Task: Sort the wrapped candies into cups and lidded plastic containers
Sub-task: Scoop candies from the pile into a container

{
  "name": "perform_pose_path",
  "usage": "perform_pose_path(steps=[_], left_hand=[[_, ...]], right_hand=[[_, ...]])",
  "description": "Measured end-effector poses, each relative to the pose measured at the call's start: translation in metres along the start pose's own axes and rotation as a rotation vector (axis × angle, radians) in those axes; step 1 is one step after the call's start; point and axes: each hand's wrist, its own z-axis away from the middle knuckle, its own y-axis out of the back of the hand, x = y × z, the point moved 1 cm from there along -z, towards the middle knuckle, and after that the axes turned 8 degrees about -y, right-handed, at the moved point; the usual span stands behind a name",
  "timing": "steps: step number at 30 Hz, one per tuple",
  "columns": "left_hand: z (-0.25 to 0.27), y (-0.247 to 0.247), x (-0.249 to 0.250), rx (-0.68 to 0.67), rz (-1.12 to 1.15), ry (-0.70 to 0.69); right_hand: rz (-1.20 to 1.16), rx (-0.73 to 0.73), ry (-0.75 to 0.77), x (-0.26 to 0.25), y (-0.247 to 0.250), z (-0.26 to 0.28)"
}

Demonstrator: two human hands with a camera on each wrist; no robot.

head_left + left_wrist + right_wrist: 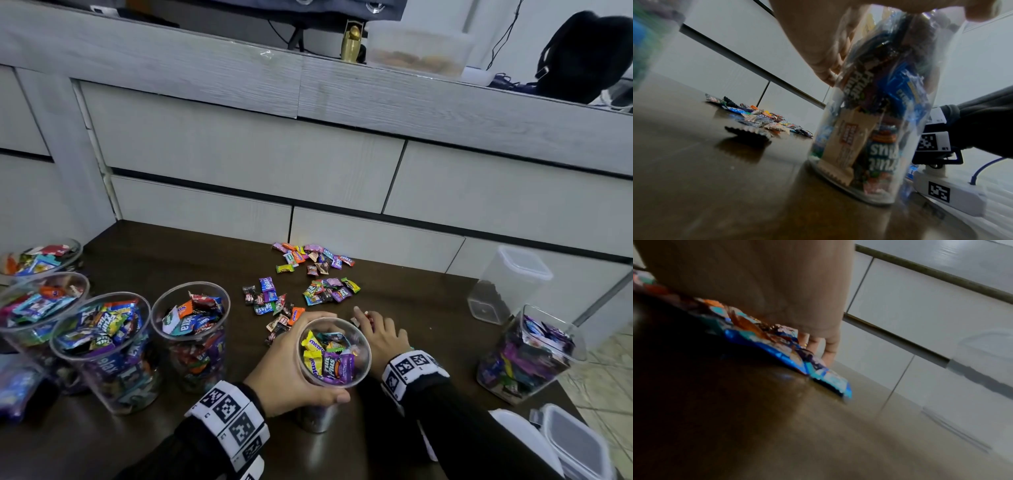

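Note:
My left hand (291, 371) grips a clear cup (334, 353) full of wrapped candies, which stands on the dark table (428, 301). The left wrist view shows the same cup (875, 129) upright, with my fingers (818, 48) curled round its upper wall. Just behind the cup, my right hand (380, 334) lies low over the table. Its fingers (828, 350) reach down straight among loose candies (789, 356), beside a small red-and-white one (365, 314). More loose candies (301, 287) lie scattered toward the back of the table.
Filled clear cups (102, 342) (191, 322) (37, 308) stand in a row at the left. A square container (527, 353) packed with candies and an empty one (503, 284) stand at the right, with lids (575, 442) near the front corner. Grey drawer fronts (239, 154) rise behind the table.

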Motion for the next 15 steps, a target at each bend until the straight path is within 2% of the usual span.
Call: perform_pose_path(steps=[4,11,15], left_hand=[[0.0,0.0,-0.003,0.008,-0.002,-0.005],[0.0,-0.002,-0.005,0.032,0.0,-0.036],[-0.001,0.0,-0.006,0.014,-0.02,-0.018]], right_hand=[[0.035,0.037,0.082,-0.014,0.007,0.002],[-0.051,0.009,0.09,-0.023,0.015,0.013],[0.046,-0.008,0.159,-0.025,0.013,0.023]])
